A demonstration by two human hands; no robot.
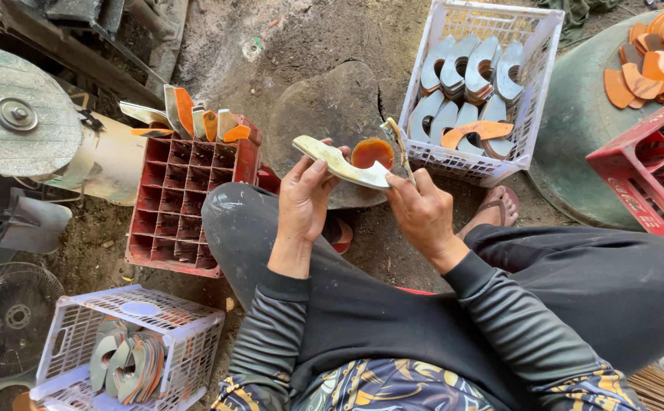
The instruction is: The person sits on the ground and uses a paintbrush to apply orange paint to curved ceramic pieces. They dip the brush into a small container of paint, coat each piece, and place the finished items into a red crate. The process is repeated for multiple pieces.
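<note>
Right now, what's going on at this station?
A person sits on the ground, the left hand holding a pale curved sole piece flat, the right hand holding a small brush near its end. A small pot of orange-brown glue sits just beyond. Grey curved pieces fill the white basket ahead; a few stand in the red crate on the left.

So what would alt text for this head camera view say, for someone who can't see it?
Seen from above, a seated person's left hand holds a pale curved sole piece while the right hand holds a brush beside a pot of orange-brown glue. White baskets of similar pieces and a red crate stand on the dirt floor around them.
</note>
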